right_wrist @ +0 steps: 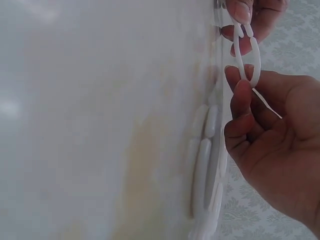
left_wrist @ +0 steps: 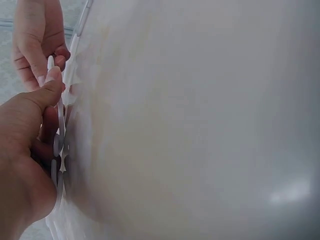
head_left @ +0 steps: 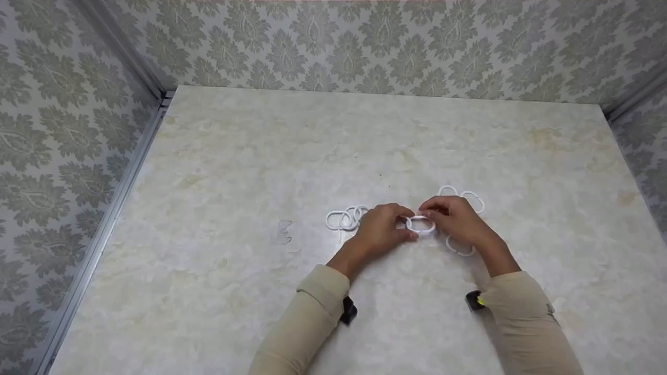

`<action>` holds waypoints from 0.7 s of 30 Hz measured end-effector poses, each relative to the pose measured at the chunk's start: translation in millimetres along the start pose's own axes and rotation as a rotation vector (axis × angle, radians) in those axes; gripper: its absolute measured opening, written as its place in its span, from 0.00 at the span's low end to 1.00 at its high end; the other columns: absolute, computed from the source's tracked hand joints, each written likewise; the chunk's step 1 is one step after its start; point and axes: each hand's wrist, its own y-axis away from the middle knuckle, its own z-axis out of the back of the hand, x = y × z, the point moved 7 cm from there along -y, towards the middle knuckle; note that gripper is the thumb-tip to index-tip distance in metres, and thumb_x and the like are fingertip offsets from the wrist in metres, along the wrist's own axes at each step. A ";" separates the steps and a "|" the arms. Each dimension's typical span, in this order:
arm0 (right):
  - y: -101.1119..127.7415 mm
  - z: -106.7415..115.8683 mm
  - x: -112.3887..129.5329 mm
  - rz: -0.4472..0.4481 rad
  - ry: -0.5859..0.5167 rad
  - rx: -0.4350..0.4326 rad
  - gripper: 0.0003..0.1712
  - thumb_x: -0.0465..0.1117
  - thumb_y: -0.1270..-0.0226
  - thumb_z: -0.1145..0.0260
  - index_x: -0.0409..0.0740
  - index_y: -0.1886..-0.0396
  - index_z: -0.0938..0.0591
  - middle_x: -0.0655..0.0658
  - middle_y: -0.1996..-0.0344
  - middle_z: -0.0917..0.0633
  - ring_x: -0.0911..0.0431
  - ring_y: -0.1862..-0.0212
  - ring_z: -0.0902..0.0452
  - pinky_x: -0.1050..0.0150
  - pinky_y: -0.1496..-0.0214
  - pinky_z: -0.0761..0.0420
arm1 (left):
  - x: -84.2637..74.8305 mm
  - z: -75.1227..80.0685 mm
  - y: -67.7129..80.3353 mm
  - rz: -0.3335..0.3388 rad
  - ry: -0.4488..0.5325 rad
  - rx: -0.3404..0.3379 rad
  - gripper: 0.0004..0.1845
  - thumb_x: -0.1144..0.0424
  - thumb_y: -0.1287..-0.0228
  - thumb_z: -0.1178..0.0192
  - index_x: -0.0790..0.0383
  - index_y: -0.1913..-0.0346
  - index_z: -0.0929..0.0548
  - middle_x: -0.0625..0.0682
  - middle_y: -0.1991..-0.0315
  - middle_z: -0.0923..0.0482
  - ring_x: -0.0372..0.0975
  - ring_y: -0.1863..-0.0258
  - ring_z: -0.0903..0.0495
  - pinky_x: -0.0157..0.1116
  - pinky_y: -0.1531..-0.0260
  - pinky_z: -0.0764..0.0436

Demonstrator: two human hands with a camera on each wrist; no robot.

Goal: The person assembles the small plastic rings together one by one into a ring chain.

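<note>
Between both hands (head_left: pixel 417 224), 1 white ring (head_left: pixel 420 225) shows, partly finger-hidden

My hands (head_left: pixel 417 224) meet near the middle of the table (head_left: pixel 234 156), both pinching one white ring (head_left: pixel 420 225). Obstacles close by: a cluster of linked rings (head_left: pixel 345 217) just left of my left hand, two rings (head_left: pixel 464 198) just beyond my right hand, and one ring (head_left: pixel 459 247) under my right wrist. A small clear scrap (head_left: pixel 283 232) lies further left, apart from the cluster. The far half of the table is open up to the wall (head_left: pixel 365 47); the near edge and both flanks are passable. Patterned walls close three sides.
</note>
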 end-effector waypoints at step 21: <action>39.2 37.4 -18.8 -0.105 0.349 0.082 0.03 0.35 0.39 0.33 0.44 0.68 0.13 0.46 0.72 0.14 0.61 0.70 0.27 0.70 0.67 0.28 | 1.6 1.0 0.0 0.019 0.015 -0.009 0.22 0.51 0.47 0.28 0.51 0.48 0.15 0.44 0.56 0.14 0.34 0.54 0.18 0.34 0.51 0.22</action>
